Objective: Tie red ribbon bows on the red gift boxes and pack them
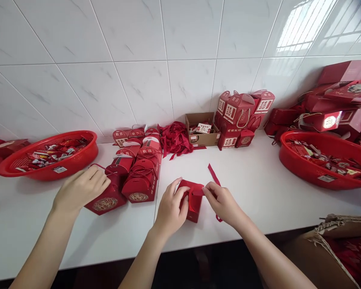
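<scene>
In front of me on the white table stands a small red gift box (193, 216). My left hand (172, 206) is closed on its left side, with thumb and fingers at the top edge. A red ribbon (213, 175) runs from the box top to my right hand (224, 202), which pinches it. Loose ribbon shows above and below that hand. To the left, another person's hand (83, 185) grips the cord of a red gift box (106, 200) with a round gold print.
Finished-looking red boxes (142, 168) stand in rows left of me. Behind lie a ribbon heap (176, 138), a cardboard box (203, 138) with cards and stacked gift boxes (237, 114). Red baskets (61, 170) (313, 172) of wrapped sweets flank both sides. An open carton (307, 249) sits lower right.
</scene>
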`<move>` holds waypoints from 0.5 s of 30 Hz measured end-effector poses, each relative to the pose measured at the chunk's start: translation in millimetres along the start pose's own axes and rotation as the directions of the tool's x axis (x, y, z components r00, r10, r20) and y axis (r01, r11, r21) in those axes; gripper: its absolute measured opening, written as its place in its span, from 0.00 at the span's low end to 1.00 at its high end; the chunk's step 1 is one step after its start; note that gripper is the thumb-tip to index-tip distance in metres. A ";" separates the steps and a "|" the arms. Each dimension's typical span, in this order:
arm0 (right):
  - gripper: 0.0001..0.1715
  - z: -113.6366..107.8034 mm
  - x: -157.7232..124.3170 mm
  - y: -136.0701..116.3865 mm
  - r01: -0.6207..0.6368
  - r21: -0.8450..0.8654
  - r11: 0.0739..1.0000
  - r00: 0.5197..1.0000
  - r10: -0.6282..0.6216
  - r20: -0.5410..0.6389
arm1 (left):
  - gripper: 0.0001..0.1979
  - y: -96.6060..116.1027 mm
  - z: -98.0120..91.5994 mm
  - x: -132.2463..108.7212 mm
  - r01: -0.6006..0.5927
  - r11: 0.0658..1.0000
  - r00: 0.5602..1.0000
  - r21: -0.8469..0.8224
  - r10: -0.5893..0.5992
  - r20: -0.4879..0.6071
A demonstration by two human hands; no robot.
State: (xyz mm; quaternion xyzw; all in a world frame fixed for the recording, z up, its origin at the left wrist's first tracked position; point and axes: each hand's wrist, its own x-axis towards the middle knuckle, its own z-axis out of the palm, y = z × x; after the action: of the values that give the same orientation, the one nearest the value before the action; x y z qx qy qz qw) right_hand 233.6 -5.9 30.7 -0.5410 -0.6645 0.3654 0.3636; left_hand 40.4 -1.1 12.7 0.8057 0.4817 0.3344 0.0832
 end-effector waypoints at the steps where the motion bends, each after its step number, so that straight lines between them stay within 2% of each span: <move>1: 0.19 0.2 -1.0 0.5 -0.009 -0.008 1.000 1.000 0.009 0.002 | 0.14 0.8 -0.3 1.2 -0.010 1.000 1.000 0.019 0.010 0.004; 9: 0.18 -1.2 -8.1 1.5 -0.057 -0.033 0.998 0.998 0.057 -0.005 | 0.14 -1.2 3.4 6.3 -0.050 0.998 0.998 0.044 0.049 0.026; 15: 0.19 7.3 -3.4 1.6 -0.054 -0.055 0.997 0.999 0.054 -0.009 | 0.13 0.2 4.7 6.9 -0.038 0.999 0.999 -0.020 0.038 0.023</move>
State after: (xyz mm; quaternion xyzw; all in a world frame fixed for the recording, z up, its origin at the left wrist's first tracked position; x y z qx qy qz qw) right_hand 228.5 -9.8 25.6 -0.5701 -0.6581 0.3546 0.3409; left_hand 45.7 5.5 12.4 0.8177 0.4620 0.3312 0.0904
